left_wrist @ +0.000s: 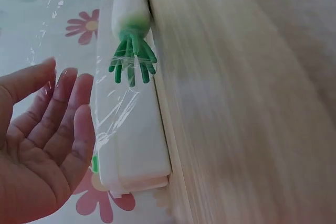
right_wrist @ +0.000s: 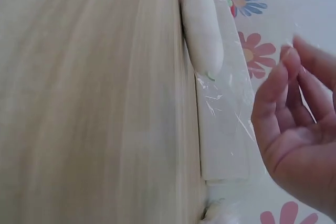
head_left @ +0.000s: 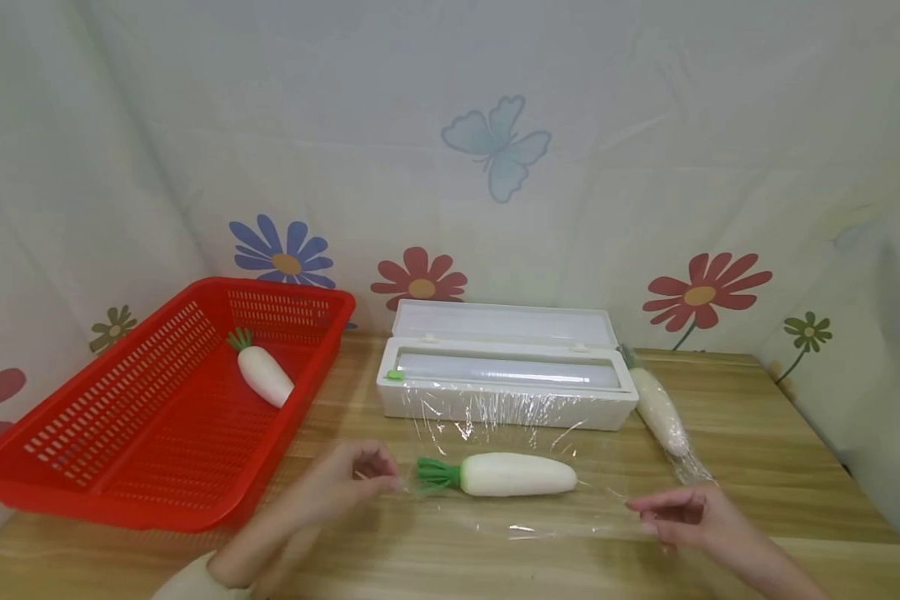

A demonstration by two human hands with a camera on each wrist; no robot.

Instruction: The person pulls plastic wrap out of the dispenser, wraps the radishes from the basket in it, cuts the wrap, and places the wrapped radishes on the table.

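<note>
Right grip (head_left: 711, 523) and left grip (head_left: 341, 483), lower frame, are pinching film (head_left: 523, 529), so uneven tugging could be rolling that radish (head_left: 517, 475) tbh.

Screened work nook: floral bkdrop (head_left: 330, 108), wood-grain tbl (head_left: 780, 450)

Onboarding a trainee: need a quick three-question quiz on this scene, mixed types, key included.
1. Multiple choice: what lies in the red basket?
A. Two radishes
B. The white box
C. One radish

2. True or false: the lid of the white box is closed.

3. Fill in the blank: the green leaves of the front radish point toward the person's ____ hand.

Key:
1. C, one radish.
2. False; the lid stands open.
3. Left; the left hand is at the leafy end.
</note>
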